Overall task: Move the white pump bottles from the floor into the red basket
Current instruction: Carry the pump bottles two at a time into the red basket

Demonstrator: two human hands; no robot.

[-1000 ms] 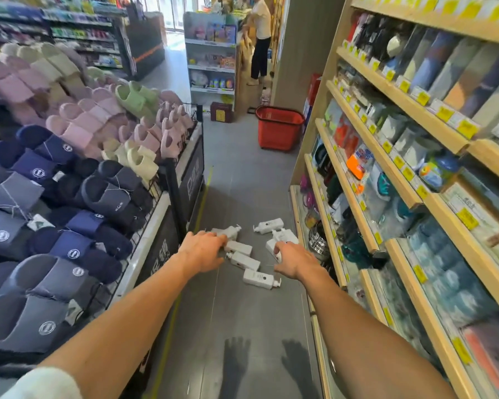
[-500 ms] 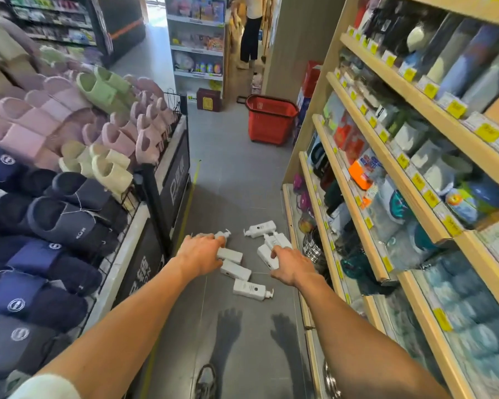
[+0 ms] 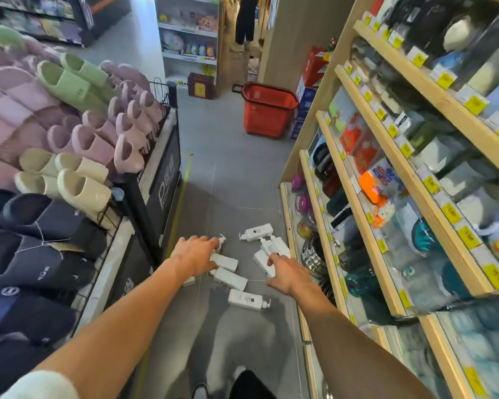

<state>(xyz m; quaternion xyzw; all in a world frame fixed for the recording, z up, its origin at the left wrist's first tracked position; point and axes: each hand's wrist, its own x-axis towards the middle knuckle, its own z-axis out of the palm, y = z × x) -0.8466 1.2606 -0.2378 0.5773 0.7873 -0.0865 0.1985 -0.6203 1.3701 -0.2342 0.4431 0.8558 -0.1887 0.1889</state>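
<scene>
At the very bottom, a dark shoe [image 3: 200, 391] and a dark trouser leg [image 3: 249, 384] are seen on the grey floor [image 3: 228, 168]. A white sleeve [image 3: 38, 384] is seen at the lower left. Two bare arms are stretched out over the floor.

The left hand [image 3: 195, 256] is held flat with its fingers loose and a little apart. Nothing is gripped in it. It is held over some of the white pump bottles [image 3: 247, 298], and its fingertips are close to one pump top. Whether a bottle is touched cannot be told. The right hand [image 3: 285, 273] is spread wide too, with one finger pointed out over another bottle. Nothing is held in it.

The bottles are all laid on their sides on the floor. They are scattered in a small bunch between the two hands and just past them.

On the left, a rack is filled with slippers [image 3: 78, 188] in dark blue, cream, pink and green. On the right, wooden shelves [image 3: 357, 208] are packed with goods and marked with yellow price tags [image 3: 450, 210].

Farther down the aisle, the red basket [image 3: 267, 122] is stood on the floor beside the end of the wooden shelves. It is well apart from the bottles. Behind it, a white shelf [image 3: 189, 57] and the legs of another person [image 3: 244, 24] are seen.
</scene>
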